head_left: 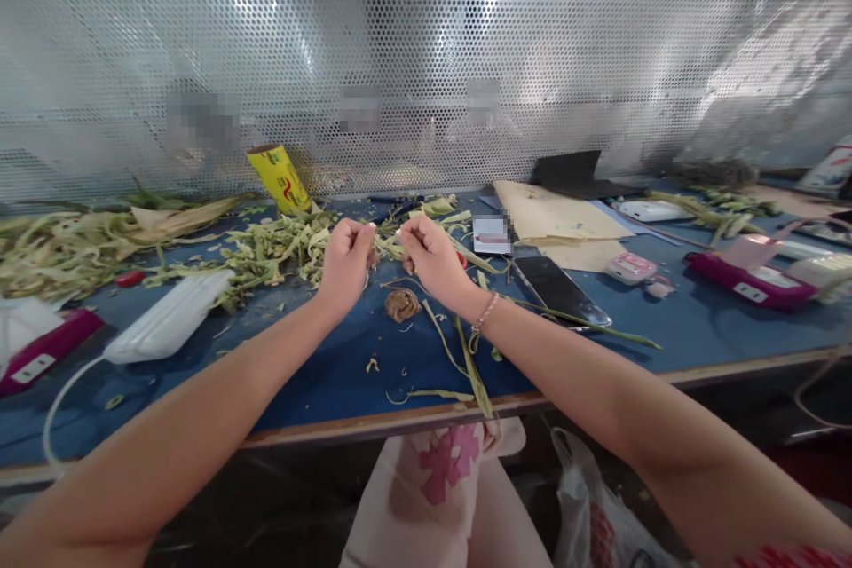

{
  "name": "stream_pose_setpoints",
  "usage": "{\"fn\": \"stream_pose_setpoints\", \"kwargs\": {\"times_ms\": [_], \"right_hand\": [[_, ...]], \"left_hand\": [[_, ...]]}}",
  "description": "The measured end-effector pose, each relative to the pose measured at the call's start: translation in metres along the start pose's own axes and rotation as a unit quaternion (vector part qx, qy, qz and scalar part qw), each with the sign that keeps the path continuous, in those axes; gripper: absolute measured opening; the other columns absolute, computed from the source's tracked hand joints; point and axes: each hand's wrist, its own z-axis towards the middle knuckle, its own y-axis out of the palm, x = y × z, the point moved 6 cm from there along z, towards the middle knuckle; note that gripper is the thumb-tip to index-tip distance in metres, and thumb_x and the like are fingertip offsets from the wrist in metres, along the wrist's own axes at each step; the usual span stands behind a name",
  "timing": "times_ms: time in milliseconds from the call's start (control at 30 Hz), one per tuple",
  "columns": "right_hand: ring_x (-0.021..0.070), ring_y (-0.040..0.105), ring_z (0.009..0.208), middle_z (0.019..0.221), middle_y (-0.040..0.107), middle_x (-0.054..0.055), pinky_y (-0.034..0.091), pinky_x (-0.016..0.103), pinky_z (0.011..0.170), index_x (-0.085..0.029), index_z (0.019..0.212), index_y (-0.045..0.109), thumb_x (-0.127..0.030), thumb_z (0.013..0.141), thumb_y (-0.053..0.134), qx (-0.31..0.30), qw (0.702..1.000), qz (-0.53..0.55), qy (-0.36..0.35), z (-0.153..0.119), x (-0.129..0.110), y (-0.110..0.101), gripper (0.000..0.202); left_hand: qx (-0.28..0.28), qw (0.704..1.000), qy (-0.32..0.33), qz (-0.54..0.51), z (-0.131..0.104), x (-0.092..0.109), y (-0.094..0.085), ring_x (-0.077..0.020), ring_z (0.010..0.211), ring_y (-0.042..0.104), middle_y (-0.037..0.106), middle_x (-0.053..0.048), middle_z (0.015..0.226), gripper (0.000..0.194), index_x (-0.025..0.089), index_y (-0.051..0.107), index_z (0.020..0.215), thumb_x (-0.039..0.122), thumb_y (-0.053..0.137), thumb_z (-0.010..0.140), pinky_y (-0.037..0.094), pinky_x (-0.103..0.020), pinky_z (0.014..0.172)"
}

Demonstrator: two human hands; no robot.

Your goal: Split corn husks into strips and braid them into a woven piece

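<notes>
My left hand point(350, 262) and my right hand point(432, 257) are raised over the blue table, a short gap apart. Both have thumb and fingers pinched together. Whatever thin thing they may pinch is too small to make out. Just below them on the tabletop lies a small brown coil point(402, 305) that looks wound from dry fibre. Behind and left of my left hand spreads a heap of pale green twisted husk-like strips point(286, 248). Under my right wrist a long green strip point(472, 373) runs down to the table's front edge.
A yellow cardboard tube point(280, 179) leans at the back by a perforated metal screen point(426, 44). Right of my hands lie a phone point(563, 291) and beige paper sheets point(552, 213). A white corded block point(169, 319) and magenta devices point(752, 280) flank the workspace.
</notes>
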Motion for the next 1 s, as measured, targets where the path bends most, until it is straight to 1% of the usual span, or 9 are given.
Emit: {"fn": "stream_pose_setpoints", "kwargs": {"times_ms": [67, 167, 300, 367, 467, 567, 633, 800, 1000], "right_hand": [[0.006, 0.042, 0.045, 0.054, 0.04, -0.007, 0.037, 0.021, 0.047, -0.02, 0.072, 0.041, -0.034, 0.081, 0.047, 0.001, 0.998, 0.022, 0.052, 0.0, 0.007, 0.0, 0.017], [0.0069, 0.046, 0.048, 0.054, 0.045, -0.006, 0.042, 0.022, 0.05, -0.019, 0.067, 0.042, -0.044, 0.074, 0.054, -0.026, 0.991, 0.065, 0.118, -0.001, 0.017, 0.006, 0.028], [0.0078, 0.049, 0.051, 0.054, 0.046, -0.006, 0.044, 0.023, 0.053, -0.019, 0.064, 0.041, -0.044, 0.073, 0.057, -0.031, 0.989, 0.085, 0.121, 0.0, 0.02, 0.007, 0.03], [0.0077, 0.049, 0.051, 0.053, 0.045, -0.006, 0.044, 0.023, 0.053, -0.02, 0.065, 0.041, -0.041, 0.074, 0.056, -0.024, 0.991, 0.081, 0.104, 0.001, 0.019, 0.006, 0.028], [0.0075, 0.048, 0.051, 0.054, 0.045, -0.006, 0.043, 0.022, 0.053, -0.02, 0.067, 0.041, -0.037, 0.077, 0.052, -0.02, 0.995, 0.064, 0.076, 0.002, 0.016, 0.004, 0.022], [0.0076, 0.047, 0.051, 0.054, 0.045, -0.006, 0.043, 0.022, 0.052, -0.02, 0.07, 0.04, -0.03, 0.08, 0.047, -0.007, 0.998, 0.034, 0.044, 0.003, 0.012, 0.001, 0.016], [0.0075, 0.047, 0.051, 0.056, 0.045, -0.006, 0.042, 0.022, 0.051, -0.02, 0.071, 0.04, -0.027, 0.081, 0.046, 0.001, 1.0, 0.008, 0.021, 0.002, 0.009, -0.001, 0.013], [0.0083, 0.049, 0.053, 0.06, 0.047, -0.005, 0.042, 0.023, 0.053, -0.021, 0.073, 0.04, -0.028, 0.081, 0.044, -0.01, 0.999, -0.03, -0.007, 0.0, 0.005, 0.0, 0.012], [0.0074, 0.037, 0.051, 0.055, 0.039, -0.006, 0.033, 0.022, 0.051, -0.02, 0.069, 0.038, -0.026, 0.082, 0.043, -0.01, 0.995, -0.096, -0.035, -0.003, -0.002, 0.0, 0.015]], "left_hand": [[0.013, 0.999, 0.01, 0.047, 0.0, 0.001, -0.005, -0.0059, 0.04, 0.032, 0.032, 0.008, 0.047, 0.027, 0.019, 0.04, 0.064, 0.038, 0.057, 0.075, 0.026, -0.021, 0.041], [0.026, 0.995, 0.02, 0.094, 0.0, 0.004, -0.009, -0.0064, 0.041, 0.034, 0.035, 0.007, 0.048, 0.026, 0.019, 0.041, 0.064, 0.037, 0.055, 0.077, 0.026, -0.022, 0.041], [0.001, 0.997, 0.019, 0.073, -0.003, 0.005, -0.003, -0.0058, 0.041, 0.033, 0.035, 0.007, 0.048, 0.027, 0.019, 0.042, 0.064, 0.038, 0.058, 0.075, 0.025, -0.022, 0.042], [-0.014, 1.0, -0.01, 0.02, -0.004, 0.002, 0.002, -0.0053, 0.04, 0.031, 0.034, 0.008, 0.047, 0.028, 0.019, 0.044, 0.064, 0.039, 0.059, 0.073, 0.025, -0.021, 0.042], [-0.031, 0.992, -0.087, -0.087, -0.006, -0.005, 0.011, -0.0057, 0.04, 0.034, 0.035, 0.007, 0.046, 0.028, 0.017, 0.047, 0.062, 0.04, 0.059, 0.073, 0.029, -0.021, 0.043], [-0.056, 0.971, -0.171, -0.157, -0.011, -0.009, 0.021, -0.0069, 0.046, 0.043, 0.044, 0.004, 0.049, 0.027, 0.015, 0.049, 0.059, 0.035, 0.063, 0.071, 0.036, -0.022, 0.048], [-0.062, 0.962, -0.201, -0.175, -0.015, -0.01, 0.024, -0.0077, 0.05, 0.047, 0.049, 0.002, 0.053, 0.025, 0.014, 0.05, 0.058, 0.03, 0.067, 0.067, 0.039, -0.022, 0.051], [-0.043, 0.971, -0.173, -0.161, -0.017, -0.006, 0.024, -0.0073, 0.051, 0.047, 0.05, 0.003, 0.053, 0.024, 0.014, 0.05, 0.057, 0.027, 0.069, 0.064, 0.041, -0.023, 0.055], [-0.008, 0.993, -0.102, -0.059, -0.019, -0.002, 0.016, -0.0066, 0.048, 0.041, 0.045, 0.004, 0.051, 0.027, 0.016, 0.047, 0.058, 0.032, 0.063, 0.071, 0.035, -0.021, 0.05]]}}
